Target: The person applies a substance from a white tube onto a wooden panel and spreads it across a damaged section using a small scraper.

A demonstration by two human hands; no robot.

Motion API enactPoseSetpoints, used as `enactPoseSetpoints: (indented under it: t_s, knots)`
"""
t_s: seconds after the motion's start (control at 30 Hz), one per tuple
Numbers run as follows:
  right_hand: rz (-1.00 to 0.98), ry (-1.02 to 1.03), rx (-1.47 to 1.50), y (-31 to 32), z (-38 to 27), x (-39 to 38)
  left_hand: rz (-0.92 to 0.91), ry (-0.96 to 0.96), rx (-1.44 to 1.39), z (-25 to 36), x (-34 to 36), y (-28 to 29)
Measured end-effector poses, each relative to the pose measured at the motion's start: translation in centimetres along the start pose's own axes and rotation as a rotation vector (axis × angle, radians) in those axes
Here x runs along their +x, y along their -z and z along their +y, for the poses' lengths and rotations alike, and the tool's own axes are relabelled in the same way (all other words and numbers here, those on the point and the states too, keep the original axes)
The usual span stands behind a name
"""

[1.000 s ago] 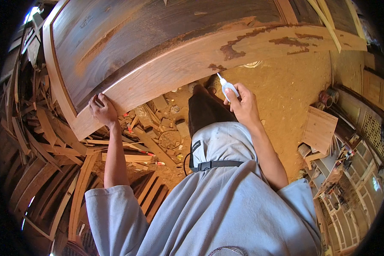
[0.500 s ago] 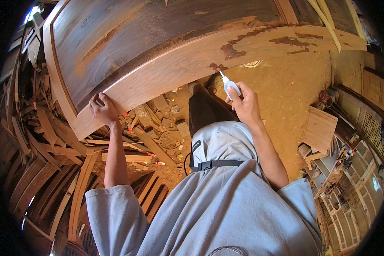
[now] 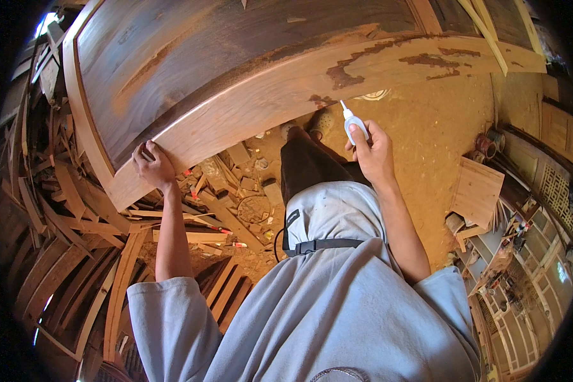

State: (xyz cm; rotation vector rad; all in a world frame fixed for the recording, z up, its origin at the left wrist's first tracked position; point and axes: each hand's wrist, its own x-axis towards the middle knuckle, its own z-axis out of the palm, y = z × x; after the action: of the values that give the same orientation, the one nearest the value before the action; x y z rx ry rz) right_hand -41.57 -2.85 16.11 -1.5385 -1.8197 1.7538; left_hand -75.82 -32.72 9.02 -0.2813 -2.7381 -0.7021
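Note:
A large framed wooden panel (image 3: 235, 127) lies across the far side, its pale edge rail marked with reddish-brown patches (image 3: 346, 75). My left hand (image 3: 153, 167) grips that rail near its left corner, fingers curled over the top edge. In my right hand (image 3: 374, 153) is a small white glue bottle (image 3: 355, 129) with a thin nozzle. Its tip points up and away, a little to the right of a small brown patch (image 3: 323, 100) on the rail's lower edge. Sawdust (image 3: 148, 75) streaks the dark inner board of the panel.
Scrap wood strips (image 3: 63, 184) are heaped at the left, and offcuts (image 3: 235, 184) litter the floor below the panel. Pale sticks (image 3: 484, 32) lie over its right end. At the right are a square board (image 3: 477, 193), cans (image 3: 486, 146) and a lattice piece (image 3: 559, 191).
My right hand has moved slightly right with the glue bottle, taking the nozzle away from the small brown patch. The left hand keeps its place on the rail.

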Motion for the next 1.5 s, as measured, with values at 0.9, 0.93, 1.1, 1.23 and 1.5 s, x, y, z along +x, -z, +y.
enactPoseSetpoints:
  t_s: [0.9, 0.93, 1.1, 1.23, 1.5]
  knots:
    - [0.011, 0.033, -0.097, 0.4, -0.2, 0.2, 0.009, -0.034, 0.03, 0.0, 0.1, 0.0]
    - [0.015, 0.019, -0.082, 0.5, -0.2, 0.3, 0.007, -0.035, 0.033, -0.2, 0.1, 0.0]
    - [0.026, 0.025, -0.105, 0.7, 0.1, 0.4, 0.013, -0.034, 0.019, -0.3, 0.1, -0.2]
    - [0.022, 0.036, -0.113, 0.7, -0.3, 0.3, 0.02, -0.04, -0.003, 0.0, 0.0, -0.2]
    - [0.04, 0.022, -0.099, 1.2, -0.1, 0.4, 0.038, -0.063, 0.019, -0.4, 0.1, -0.4]
